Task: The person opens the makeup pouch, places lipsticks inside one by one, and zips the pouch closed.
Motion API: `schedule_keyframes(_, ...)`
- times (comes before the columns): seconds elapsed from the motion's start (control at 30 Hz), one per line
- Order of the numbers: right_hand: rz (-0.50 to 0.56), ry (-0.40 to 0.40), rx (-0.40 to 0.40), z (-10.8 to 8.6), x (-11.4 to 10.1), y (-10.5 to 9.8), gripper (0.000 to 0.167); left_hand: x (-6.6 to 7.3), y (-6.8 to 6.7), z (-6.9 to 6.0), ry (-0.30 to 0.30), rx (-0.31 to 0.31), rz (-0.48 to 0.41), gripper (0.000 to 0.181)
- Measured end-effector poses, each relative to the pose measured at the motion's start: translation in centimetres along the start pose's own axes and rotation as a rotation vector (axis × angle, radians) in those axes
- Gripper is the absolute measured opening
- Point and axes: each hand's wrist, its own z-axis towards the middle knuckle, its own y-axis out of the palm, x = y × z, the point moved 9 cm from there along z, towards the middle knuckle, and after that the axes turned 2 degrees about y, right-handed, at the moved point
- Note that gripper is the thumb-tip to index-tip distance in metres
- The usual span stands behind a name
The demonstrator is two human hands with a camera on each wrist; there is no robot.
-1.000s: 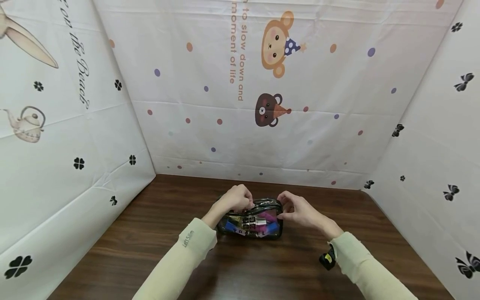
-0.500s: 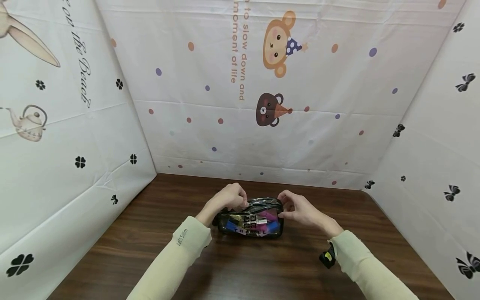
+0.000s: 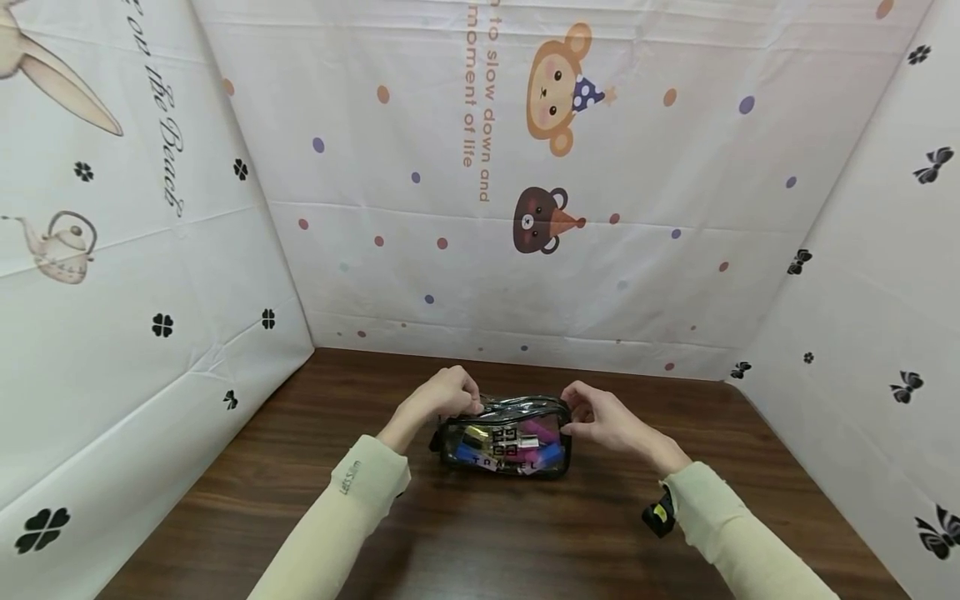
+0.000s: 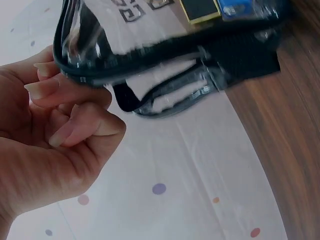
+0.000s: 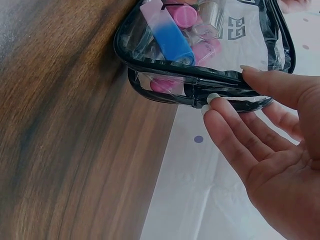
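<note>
A clear travel pouch (image 3: 506,450) with black edging stands on the wooden table, with pink, blue and gold small items showing through its front. My left hand (image 3: 442,394) is at the left part of its top, fingers curled in a pinch at the zipper (image 3: 525,408); the pull itself is hidden by the fingers. In the left wrist view the curled left fingers (image 4: 82,122) meet the pouch's black rim. My right hand (image 3: 606,419) holds the pouch's right end. The right wrist view shows the right thumb (image 5: 270,82) on the edge and the fingers along the end panel.
The brown table (image 3: 510,533) stretches in front of the pouch and to both sides. White printed sheets (image 3: 420,275) rise as walls behind, left and right. A black wrist device (image 3: 658,515) hangs below the right sleeve.
My left hand has slid leftward along the pouch's top, from near its middle toward the left end. The right hand stays at the right end, and the pouch has shifted only slightly.
</note>
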Motion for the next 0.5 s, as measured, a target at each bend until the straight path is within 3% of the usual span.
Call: schedule_keyframes(0.5, -0.021, -0.008, -0.004, 0.0, -0.1, -0.2, 0.034, -1.8, -1.4, -1.2, -0.054, 0.007, -0.105, 0.019)
